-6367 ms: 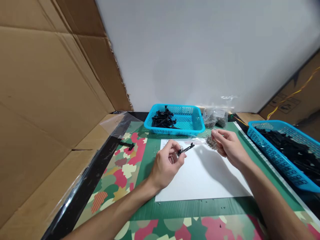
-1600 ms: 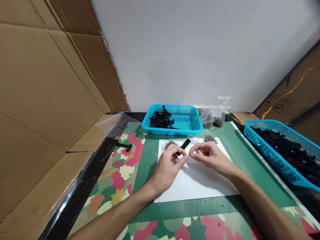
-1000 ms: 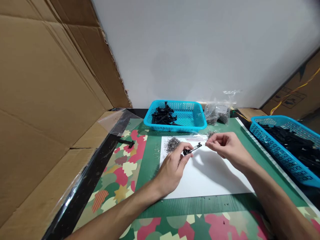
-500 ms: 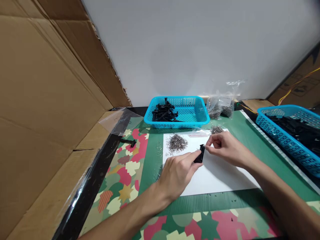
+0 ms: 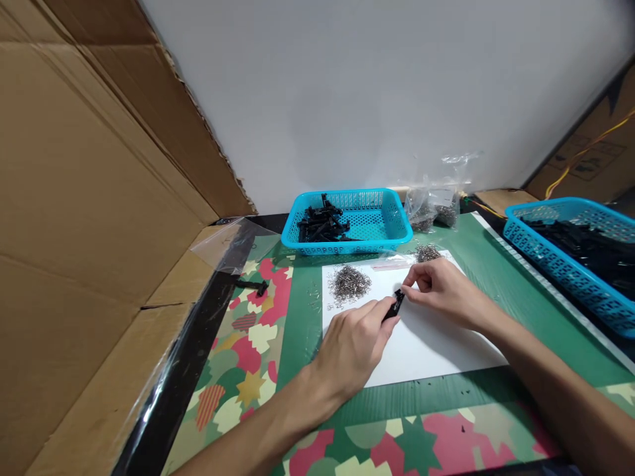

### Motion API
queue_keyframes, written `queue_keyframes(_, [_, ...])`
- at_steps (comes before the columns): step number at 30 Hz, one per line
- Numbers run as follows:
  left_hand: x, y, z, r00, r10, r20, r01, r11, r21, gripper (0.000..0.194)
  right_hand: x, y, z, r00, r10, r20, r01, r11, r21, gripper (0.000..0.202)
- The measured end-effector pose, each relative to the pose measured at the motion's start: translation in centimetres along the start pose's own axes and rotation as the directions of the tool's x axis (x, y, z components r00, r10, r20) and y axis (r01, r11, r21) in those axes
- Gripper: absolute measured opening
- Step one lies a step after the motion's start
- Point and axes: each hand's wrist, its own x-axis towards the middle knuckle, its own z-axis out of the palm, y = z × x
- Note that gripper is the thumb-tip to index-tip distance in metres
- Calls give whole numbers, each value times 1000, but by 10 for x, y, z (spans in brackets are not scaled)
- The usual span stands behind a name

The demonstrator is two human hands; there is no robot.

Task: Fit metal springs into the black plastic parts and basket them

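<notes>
The fingers of my left hand [image 5: 350,344] are closed around a black part [image 5: 395,303], which slants up and away from my palm, over the upper middle of the white sheet [image 5: 431,350]. The fingers of my right hand [image 5: 439,287] are pinched together at the part's far end; I cannot tell whether something tiny sits between the tips.

Beyond my left knuckles, a left pile [image 5: 350,282] of small metal bits lies near the sheet's far left corner. A right pile [image 5: 427,253] sits by the far right corner, just beyond my right fingers, so reaching that way is tight.

The back basket [image 5: 347,248] stands toward the bench's [image 5: 501,297] far edge, black parts heaped in its left half. Clear bags [image 5: 441,201] of metal bits crowd its right end, near the wall [image 5: 347,86]. The right basket [image 5: 565,264], full of black parts, stands along the bench's right edge, with a broad green strip between it and the sheet. A loose part [image 5: 256,286] lies by the bench's left edge, well apart from my left hand. Cardboard [image 5: 74,198] rises past that edge, while the sheet's white surface stretches below my hands toward its near edge.
</notes>
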Motion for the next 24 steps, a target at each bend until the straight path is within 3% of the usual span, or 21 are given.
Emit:
queue_keyframes(15, [-1, 1, 2, 1000, -9, 22, 8, 999, 36, 27, 0, 3, 2, 998, -59, -2, 59, 997, -39, 20])
queue_keyframes(24, [-2, 1, 2, 999, 0, 32, -1, 1000, 24, 27, 1, 5, 4, 999, -18, 28, 16, 997, 75, 22])
